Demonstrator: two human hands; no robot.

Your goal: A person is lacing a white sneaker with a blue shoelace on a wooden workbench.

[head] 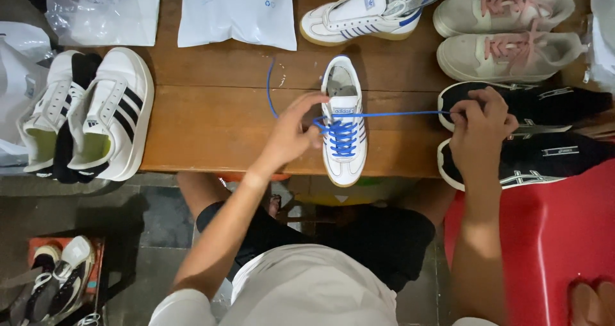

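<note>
Hands lace white sneaker [344,124]: left hand [291,130] pinches blue lace [384,114] at eyelets, right hand [482,124] fisted pulling lace end right of sneaker; keep tension even.

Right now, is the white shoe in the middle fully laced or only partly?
Partly. Blue lace crosses only the lower eyelets of the white shoe; the right hand pulls one end taut sideways, and the left hand holds the other.

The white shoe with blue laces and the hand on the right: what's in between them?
In the head view, only a taut blue lace spans from the white shoe to the right hand, above bare wooden table.
</note>
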